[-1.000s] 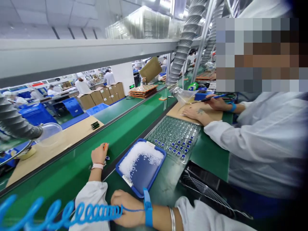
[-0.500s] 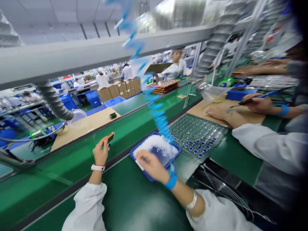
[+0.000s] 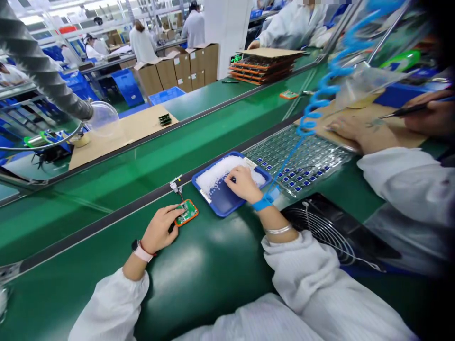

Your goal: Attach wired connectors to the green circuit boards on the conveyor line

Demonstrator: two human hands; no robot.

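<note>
A green circuit board with an orange edge point(image 3: 187, 212) lies on the green table. My left hand point(image 3: 161, 228) holds it at its left side, fingers over its top and thumb at the near edge. A small white connector point(image 3: 175, 186) on short wires sticks out beyond the board. My right hand point(image 3: 242, 182), with a blue wrist strap, is over a blue tray point(image 3: 222, 212) of small white pieces point(image 3: 220, 171). Its thumb and fingertips are pinched together at the pieces; anything between them is too small to make out.
Right of the tray lies a clear panel with blue-marked parts point(image 3: 298, 156). A black fan with a wire guard point(image 3: 320, 227) sits nearer. A co-worker's hands point(image 3: 377, 132) work at right. A coiled blue cord point(image 3: 316, 104) hangs down to my right wrist.
The view has tilted down. My left hand has lowered the orange-edged board from the air onto the table. My right hand has moved from the tray's near left side further over the white pieces.
</note>
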